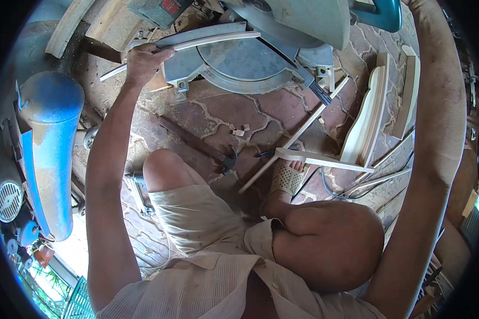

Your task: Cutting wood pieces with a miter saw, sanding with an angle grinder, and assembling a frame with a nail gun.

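Observation:
My left hand [145, 61] is closed on a thin pale wood strip [218, 38], its thumb pointing right along it. The strip lies along the metal fence of a miter saw [233, 57], and its right end is close to the slot in the round table. Above the slot hang the saw blade [279, 33] and its pale guard [319, 21]. At the top edge my right hand [416, 3] is beside the saw's teal handle [387, 16]; its fingers are cut off by the picture's edge, so their grip is hidden.
A hammer [197, 142] lies on the paved floor before my knees. Another long strip [295, 135] slants by my sandalled foot [287, 178]. Curved pale wood pieces [364, 119] and a cable [330, 189] are to the right. A blue tank [53, 154] stands left.

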`<state>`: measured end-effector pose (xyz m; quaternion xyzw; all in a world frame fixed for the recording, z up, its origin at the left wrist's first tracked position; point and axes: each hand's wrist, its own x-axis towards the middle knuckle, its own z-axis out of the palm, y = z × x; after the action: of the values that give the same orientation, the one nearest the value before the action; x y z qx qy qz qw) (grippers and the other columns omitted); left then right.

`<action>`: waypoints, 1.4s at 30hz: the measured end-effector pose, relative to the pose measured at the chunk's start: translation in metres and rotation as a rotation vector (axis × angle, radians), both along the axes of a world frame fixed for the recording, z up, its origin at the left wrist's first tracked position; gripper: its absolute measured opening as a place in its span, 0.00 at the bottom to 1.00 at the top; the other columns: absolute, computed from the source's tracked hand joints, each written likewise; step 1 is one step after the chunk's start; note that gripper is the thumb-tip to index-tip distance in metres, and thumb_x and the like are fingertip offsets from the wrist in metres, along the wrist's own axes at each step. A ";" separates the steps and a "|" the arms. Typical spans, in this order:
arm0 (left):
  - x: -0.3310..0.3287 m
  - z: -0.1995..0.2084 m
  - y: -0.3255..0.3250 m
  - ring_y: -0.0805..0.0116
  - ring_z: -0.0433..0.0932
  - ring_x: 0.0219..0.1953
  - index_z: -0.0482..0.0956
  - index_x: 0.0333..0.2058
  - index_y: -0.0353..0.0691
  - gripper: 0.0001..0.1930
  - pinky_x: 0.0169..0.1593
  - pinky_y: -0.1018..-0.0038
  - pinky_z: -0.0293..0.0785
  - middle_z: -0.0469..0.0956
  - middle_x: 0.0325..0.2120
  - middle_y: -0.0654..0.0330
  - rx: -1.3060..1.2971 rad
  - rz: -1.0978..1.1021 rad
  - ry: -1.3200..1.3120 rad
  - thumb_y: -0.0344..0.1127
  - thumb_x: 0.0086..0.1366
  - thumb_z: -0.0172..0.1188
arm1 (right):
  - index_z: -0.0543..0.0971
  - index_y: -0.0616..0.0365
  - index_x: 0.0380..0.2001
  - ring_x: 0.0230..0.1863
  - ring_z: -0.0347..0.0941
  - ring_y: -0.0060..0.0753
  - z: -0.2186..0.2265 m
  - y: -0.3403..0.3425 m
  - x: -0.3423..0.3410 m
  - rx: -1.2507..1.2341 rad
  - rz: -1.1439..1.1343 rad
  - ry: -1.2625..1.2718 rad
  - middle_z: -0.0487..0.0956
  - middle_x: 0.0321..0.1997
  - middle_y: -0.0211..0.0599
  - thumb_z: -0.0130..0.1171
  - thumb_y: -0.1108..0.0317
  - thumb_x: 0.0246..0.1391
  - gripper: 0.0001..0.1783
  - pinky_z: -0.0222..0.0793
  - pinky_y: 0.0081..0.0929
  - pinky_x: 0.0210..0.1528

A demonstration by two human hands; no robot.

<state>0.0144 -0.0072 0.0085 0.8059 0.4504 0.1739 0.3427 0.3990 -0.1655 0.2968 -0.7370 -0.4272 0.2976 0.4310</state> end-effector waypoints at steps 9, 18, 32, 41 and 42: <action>-0.001 -0.004 0.011 0.80 0.72 0.20 0.86 0.25 0.34 0.18 0.25 0.75 0.70 0.79 0.18 0.66 -0.094 0.091 0.187 0.44 0.53 0.80 | 0.78 0.64 0.49 0.25 0.81 0.28 -0.001 0.001 0.005 -0.018 0.095 0.080 0.84 0.30 0.43 0.53 0.52 0.72 0.23 0.81 0.22 0.25; 0.001 -0.001 0.016 0.64 0.84 0.27 0.85 0.34 0.35 0.26 0.36 0.66 0.80 0.86 0.26 0.55 0.139 -0.012 0.129 0.51 0.47 0.81 | 0.79 0.63 0.46 0.22 0.79 0.28 -0.005 -0.005 -0.001 0.066 0.056 0.063 0.83 0.28 0.41 0.57 0.53 0.71 0.20 0.80 0.23 0.23; -0.001 0.001 0.022 0.71 0.80 0.22 0.85 0.30 0.36 0.23 0.28 0.68 0.77 0.84 0.23 0.58 -0.022 0.031 0.182 0.50 0.48 0.81 | 0.82 0.61 0.42 0.19 0.77 0.25 0.004 -0.023 -0.036 0.012 -0.200 -0.193 0.82 0.24 0.37 0.60 0.55 0.68 0.18 0.75 0.25 0.19; 0.008 0.011 0.014 0.76 0.81 0.28 0.86 0.45 0.33 0.30 0.33 0.73 0.76 0.87 0.28 0.58 0.015 0.008 0.281 0.50 0.50 0.81 | 0.81 0.56 0.44 0.21 0.77 0.24 -0.034 -0.032 0.015 -0.003 -0.080 0.070 0.82 0.25 0.35 0.54 0.48 0.71 0.21 0.75 0.22 0.25; 0.008 0.012 0.015 0.76 0.81 0.28 0.86 0.45 0.33 0.30 0.33 0.73 0.76 0.87 0.28 0.58 0.014 0.006 0.286 0.50 0.50 0.81 | 0.81 0.55 0.45 0.23 0.77 0.24 -0.036 -0.034 0.016 0.029 -0.069 0.085 0.82 0.26 0.35 0.54 0.46 0.71 0.22 0.75 0.22 0.27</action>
<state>0.0227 0.0074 0.0205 0.8235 0.4958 0.0614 0.2689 0.4150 -0.1995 0.2605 -0.7318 -0.3870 0.3073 0.4694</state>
